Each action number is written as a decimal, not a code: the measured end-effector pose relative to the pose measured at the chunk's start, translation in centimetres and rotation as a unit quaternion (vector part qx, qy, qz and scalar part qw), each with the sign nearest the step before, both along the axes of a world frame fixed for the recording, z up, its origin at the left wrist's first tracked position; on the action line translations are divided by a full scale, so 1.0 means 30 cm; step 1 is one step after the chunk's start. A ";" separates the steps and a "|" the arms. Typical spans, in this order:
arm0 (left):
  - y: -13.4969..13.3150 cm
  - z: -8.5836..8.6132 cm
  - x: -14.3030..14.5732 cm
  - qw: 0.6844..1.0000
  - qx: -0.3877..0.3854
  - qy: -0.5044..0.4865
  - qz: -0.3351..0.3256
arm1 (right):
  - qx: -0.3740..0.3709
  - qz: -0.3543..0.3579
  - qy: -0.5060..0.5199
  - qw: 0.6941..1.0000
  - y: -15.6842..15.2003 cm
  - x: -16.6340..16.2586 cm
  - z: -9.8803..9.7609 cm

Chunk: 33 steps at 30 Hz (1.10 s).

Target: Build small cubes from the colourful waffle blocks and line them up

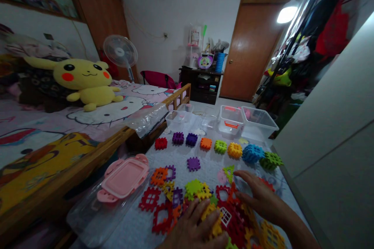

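A loose pile of colourful toothed plastic building tiles covers the near part of the table. My left hand (195,225) lies palm down on it with spread fingers, over a yellow tile (214,218). My right hand (260,196) is at the pile's right side, thumb and fingers apart, and nothing shows between them. Just beyond its fingertips is a green triangular tile (228,172); an orange tile (233,193) is by the thumb. A dark red piece with a white window (225,216) sits between my hands. Red window tiles (150,199) lie at the left.
Across the table runs a row of colour-sorted stacks, including blue tiles (253,153) and orange tiles (205,144). A single purple tile (193,164) lies nearer. Behind are clear plastic boxes (258,118). At left, a pink lid (125,177) rests on a clear container (96,218), beside the bed rail (96,155).
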<state>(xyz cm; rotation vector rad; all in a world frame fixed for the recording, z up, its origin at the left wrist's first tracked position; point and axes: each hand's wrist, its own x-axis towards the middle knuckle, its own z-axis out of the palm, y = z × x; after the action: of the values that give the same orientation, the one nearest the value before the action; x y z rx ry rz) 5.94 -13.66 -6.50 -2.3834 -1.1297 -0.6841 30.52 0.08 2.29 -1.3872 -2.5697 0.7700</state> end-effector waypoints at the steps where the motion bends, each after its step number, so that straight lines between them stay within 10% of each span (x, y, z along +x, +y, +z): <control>1: 0.008 0.008 -0.005 1.000 -0.005 -0.004 -0.009 | -0.017 0.014 -0.012 1.000 -0.022 -0.006 0.031; 6: 0.032 0.102 -0.030 0.996 -0.082 0.026 -0.001 | -0.041 0.086 -0.054 0.994 -0.146 -0.036 0.076; 15: 0.056 0.100 -0.056 0.989 -0.132 0.041 0.059 | 0.052 0.112 -0.065 0.990 -0.251 -0.072 -0.203; 24: 0.000 0.164 -0.103 0.977 -0.203 0.020 0.067 | -0.026 0.104 -0.016 0.994 -0.212 -0.112 -0.053; 33: -0.104 0.116 -0.334 0.959 -0.246 0.020 0.140 | 0.040 0.089 0.018 0.995 -0.116 -0.164 -0.076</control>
<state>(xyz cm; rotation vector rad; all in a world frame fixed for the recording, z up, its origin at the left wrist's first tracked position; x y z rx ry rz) -4.07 -16.79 -3.01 -2.5272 -1.7406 -0.2756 25.59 -3.40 0.03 -1.1236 -2.6901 0.7000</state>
